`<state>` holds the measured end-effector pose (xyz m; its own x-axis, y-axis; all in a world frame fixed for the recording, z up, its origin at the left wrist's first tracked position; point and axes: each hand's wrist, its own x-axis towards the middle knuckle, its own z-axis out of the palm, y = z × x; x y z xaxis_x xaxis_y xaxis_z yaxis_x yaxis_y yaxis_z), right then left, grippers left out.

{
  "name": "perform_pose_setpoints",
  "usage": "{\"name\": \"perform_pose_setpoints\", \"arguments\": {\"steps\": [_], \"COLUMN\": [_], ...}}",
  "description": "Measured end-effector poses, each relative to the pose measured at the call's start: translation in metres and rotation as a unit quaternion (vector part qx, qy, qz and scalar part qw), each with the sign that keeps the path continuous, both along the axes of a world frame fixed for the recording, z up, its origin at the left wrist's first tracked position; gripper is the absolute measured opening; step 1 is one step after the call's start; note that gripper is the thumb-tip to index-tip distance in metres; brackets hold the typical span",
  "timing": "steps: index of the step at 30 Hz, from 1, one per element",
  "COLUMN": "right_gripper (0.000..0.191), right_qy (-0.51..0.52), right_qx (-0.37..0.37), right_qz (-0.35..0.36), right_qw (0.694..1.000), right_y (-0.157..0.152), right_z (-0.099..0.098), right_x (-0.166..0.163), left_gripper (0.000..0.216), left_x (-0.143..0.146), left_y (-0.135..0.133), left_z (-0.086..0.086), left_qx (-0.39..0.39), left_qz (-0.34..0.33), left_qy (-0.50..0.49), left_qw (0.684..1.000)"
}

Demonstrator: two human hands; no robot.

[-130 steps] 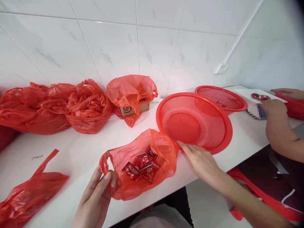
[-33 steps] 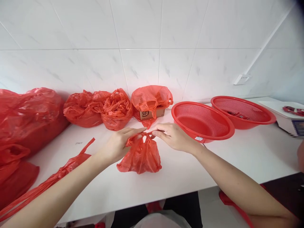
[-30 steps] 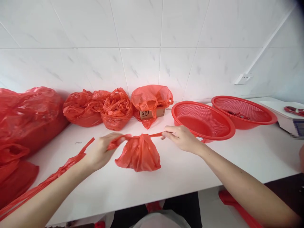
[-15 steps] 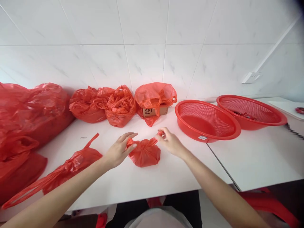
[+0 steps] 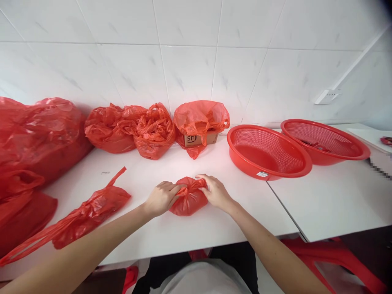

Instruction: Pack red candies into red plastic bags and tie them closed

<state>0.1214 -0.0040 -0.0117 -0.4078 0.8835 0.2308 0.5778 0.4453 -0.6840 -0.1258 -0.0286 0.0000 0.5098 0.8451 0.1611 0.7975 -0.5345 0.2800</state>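
Observation:
A small knotted red plastic bag lies on the white counter just in front of me. My left hand grips its left side with curled fingers. Fingers of my right hand are closed over its top right. The bag is bunched into a tight bundle between both hands. What it contains is hidden.
A flat red bag lies at the left front. Big stuffed red bags line the wall, next to a bag-covered cardboard box. Two red mesh baskets stand at the right. A red stool is below.
The open bag with sweets was gathered up and its handles pulled apart into a knot. Both hands have now come together onto the bundle, pressing it on the counter.

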Motion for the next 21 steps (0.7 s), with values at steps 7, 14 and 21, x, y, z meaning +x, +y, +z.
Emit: {"name": "perform_pose_setpoints", "arguments": {"steps": [7, 14, 21], "right_gripper": [0.032, 0.056, 0.04], "right_qy": [0.03, -0.03, -0.188], "right_qx": [-0.039, 0.018, 0.011], "right_qz": [-0.029, -0.13, -0.102], "right_qw": [0.998, 0.991, 0.977], "right_y": [0.021, -0.004, 0.038], "right_z": [0.004, -0.007, -0.019], "right_x": [0.026, -0.02, -0.034], "left_gripper": [0.051, 0.048, 0.033], "left_x": [0.003, 0.043, 0.051], "left_y": [0.001, 0.006, 0.05], "left_z": [0.004, -0.006, -0.016], "left_qx": [-0.053, -0.052, -0.092], "left_qz": [0.143, 0.21, 0.249], "left_qy": [-0.049, -0.083, -0.015], "left_qw": [0.987, 0.973, 0.964]}}
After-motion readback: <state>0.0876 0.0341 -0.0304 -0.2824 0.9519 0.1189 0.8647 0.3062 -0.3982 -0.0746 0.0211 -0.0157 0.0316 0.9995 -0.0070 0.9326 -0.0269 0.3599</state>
